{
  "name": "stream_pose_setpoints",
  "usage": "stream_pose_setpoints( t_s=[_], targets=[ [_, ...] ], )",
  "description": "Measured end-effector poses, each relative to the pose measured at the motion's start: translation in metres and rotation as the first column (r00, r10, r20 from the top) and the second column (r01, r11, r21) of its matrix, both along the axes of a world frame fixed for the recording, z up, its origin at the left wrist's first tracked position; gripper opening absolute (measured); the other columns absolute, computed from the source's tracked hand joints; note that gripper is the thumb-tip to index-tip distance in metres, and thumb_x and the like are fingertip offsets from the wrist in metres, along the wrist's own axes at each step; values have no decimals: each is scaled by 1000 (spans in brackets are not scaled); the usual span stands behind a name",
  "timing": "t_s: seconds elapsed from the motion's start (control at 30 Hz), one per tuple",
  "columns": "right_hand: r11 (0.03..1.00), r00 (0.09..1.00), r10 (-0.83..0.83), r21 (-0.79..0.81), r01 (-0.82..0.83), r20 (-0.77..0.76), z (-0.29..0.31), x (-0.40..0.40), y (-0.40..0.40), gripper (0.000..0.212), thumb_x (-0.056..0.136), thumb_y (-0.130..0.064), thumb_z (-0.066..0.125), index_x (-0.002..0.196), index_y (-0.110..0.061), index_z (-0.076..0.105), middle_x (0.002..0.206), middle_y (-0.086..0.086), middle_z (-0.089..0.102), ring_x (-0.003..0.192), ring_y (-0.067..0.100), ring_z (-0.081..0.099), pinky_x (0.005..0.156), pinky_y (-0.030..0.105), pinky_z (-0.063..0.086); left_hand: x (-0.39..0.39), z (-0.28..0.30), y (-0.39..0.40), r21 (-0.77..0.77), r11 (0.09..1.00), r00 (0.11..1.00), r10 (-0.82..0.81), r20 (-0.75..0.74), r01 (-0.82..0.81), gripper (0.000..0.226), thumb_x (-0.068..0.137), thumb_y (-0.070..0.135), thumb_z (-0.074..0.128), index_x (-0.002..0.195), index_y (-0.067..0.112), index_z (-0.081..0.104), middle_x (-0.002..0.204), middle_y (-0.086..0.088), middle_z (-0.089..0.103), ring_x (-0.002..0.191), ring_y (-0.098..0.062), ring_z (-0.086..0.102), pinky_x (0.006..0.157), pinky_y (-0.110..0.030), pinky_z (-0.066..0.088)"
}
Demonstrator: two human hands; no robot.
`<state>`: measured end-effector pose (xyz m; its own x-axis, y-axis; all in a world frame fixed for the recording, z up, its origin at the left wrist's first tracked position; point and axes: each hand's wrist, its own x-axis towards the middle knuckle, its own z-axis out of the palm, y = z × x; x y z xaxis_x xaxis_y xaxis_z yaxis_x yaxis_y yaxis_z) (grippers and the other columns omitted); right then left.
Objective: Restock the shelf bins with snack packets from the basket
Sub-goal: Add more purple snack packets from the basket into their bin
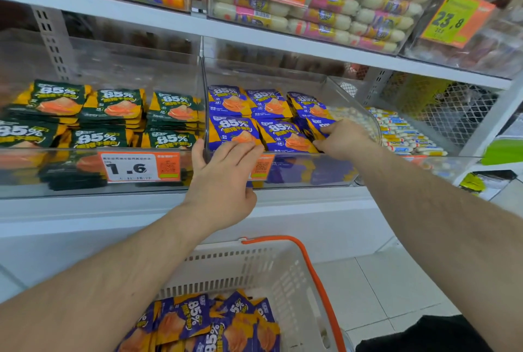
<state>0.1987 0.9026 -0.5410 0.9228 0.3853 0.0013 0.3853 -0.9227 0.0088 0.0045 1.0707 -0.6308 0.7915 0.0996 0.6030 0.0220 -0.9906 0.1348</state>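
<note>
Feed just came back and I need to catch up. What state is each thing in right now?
Purple bin: partly filled, purple packets in rows.
Green bin: partly filled, green packets stacked.
Basket: on the floor, purple packets still inside, handle down.
Left hand: fingers straight, resting on the purple bin's front edge.
Right hand: inside the purple bin, pinching a packet at the right end of the front row.

White shelf [283, 204] w/ clear bins [311, 179]; basket [271, 266] on tiled floor [396, 289].
</note>
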Motion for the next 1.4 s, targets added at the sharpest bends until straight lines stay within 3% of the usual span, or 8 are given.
stream_pose_setpoints(
  t_s=[0.17, 0.4, 0.53, 0.63, 0.77, 0.87, 1.0, 1.4],
  targets=[
    [999, 1000, 8, -36, -8, -3, -3, -4, -6, 33, 97, -48, 48, 94, -18, 64, 103, 12, 57, 93, 30, 54, 74, 32, 43, -3, 4, -1, -34, 999, 999, 1, -36, -2, 76, 66, 24, 77, 138, 19, 52, 137, 2, 55, 126, -14, 34, 107, -70, 13],
    [992, 996, -85, 88, 87, -20, -15, -12, -12, 44, 100, -41, 36, 136, -23, 54, 138, 16, 53, 119, 39, 52, 95, 41, 46, -12, 13, -7, -73, 997, 997, -4, -75, -2, 70, 76, 25, 68, 143, 23, 47, 152, 4, 40, 141, -14, 25, 113, -62, -3],
    [877, 755, -2, 363, -314, 656, -39, -52, -7, 29, 83, -27, 54, 103, -13, 71, 110, 12, 66, 100, 35, 59, 87, 42, 43, -23, 0, -20, 86, 990, 981, -120, 149, 108, 49, 63, 22, 61, 112, 15, 67, 118, -4, 62, 110, -28, 51, 96, -48, 31],
    [673, 590, 164, 348, -653, 790, -71, -94, 16, 16, 75, -20, 59, 84, -9, 67, 87, 13, 59, 83, 31, 52, 72, 39, 34, -39, -11, -27, 27, 980, 967, -192, -168, 200, 40, 76, 27, 54, 114, 18, 64, 107, -1, 64, 98, -28, 60, 84, -40, 40],
    [574, 781, 304, 549, -607, 546, -156, -141, 44, 10, 75, -17, 53, 70, -10, 58, 70, 9, 56, 68, 31, 51, 62, 38, 38, -58, -37, -12, -117, 990, 621, -138, -771, 74, 40, 92, 29, 53, 133, 28, 52, 129, 4, 60, 117, -20, 56, 98, -36, 44],
    [776, 933, 360, 549, -311, 20, -236, -165, 41, 11, 82, -17, 55, 72, -13, 59, 67, 6, 58, 64, 28, 54, 58, 36, 43, -72, -55, -4, -146, 988, 410, -156, -899, 54, 38, 92, 25, 52, 130, 28, 55, 130, 1, 60, 111, -20, 59, 95, -41, 50],
    [963, 762, 232, 252, -93, -605, -312, -196, 15, 7, 92, -19, 53, 92, -16, 59, 80, 3, 58, 72, 23, 54, 62, 34, 41, -79, -70, -3, -164, 984, 313, -178, -933, 71, 23, 91, 21, 49, 110, 22, 62, 104, -2, 65, 86, -20, 61, 77, -40, 56],
    [887, 736, 264, -144, -439, -623, -399, -238, -29, 90, 84, -31, 71, 153, -20, 15, 136, 8, 46, 124, 32, 47, 109, 49, 34, -74, -89, -4, -175, 980, 177, -191, -966, 99, 39, 97, 29, 48, 135, 25, 51, 129, 1, 58, 111, -21, 57, 94, -41, 51]
  ],
)
